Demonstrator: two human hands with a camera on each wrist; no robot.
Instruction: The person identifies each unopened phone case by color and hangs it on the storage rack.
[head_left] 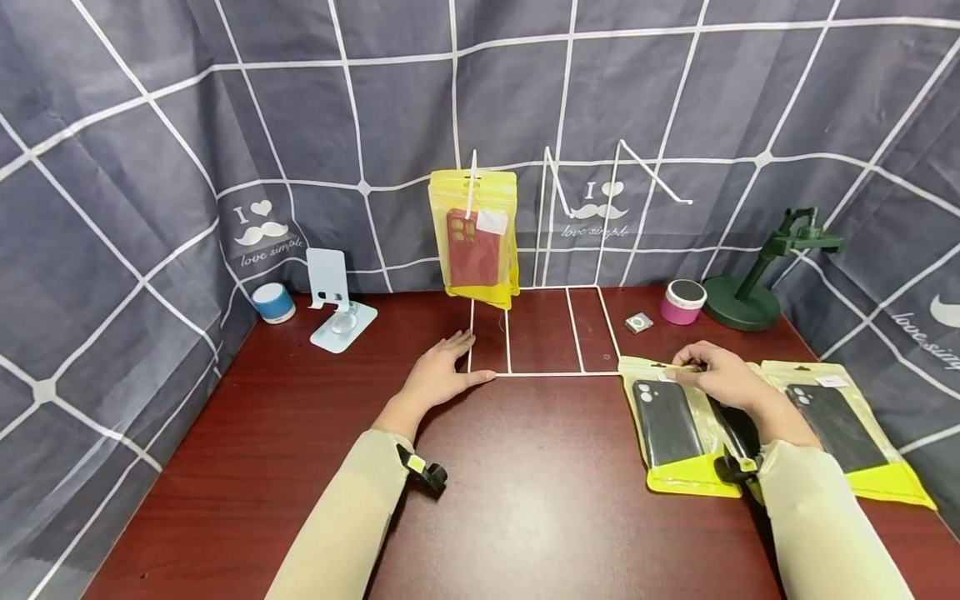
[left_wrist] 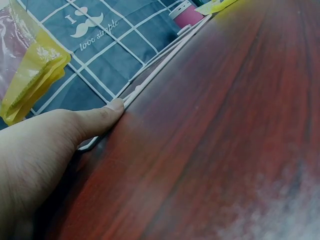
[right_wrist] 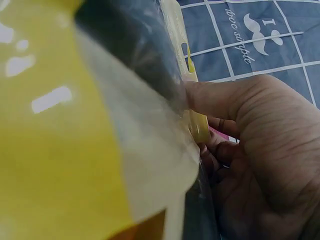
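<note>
In the head view, a phone-case bag (head_left: 667,425) is seen at the desk's right, its top edge apparently pinched by the right hand (head_left: 723,379). It is judged light, limp and slippery around a stiff case, best gripped by the top strip. Beyond, a pink speaker (head_left: 680,312) and green stand (head_left: 742,302) are placed; the rack's (head_left: 555,374) left hook is occupied by a red-case bag (head_left: 474,258). In the left wrist view, the rack's wire is touched by the left hand's (left_wrist: 55,150) extended thumb; its other fingers are hidden. In the right wrist view, thumb and fingers are closed near the hang slot; whether another bag is caught cannot be told.
</note>
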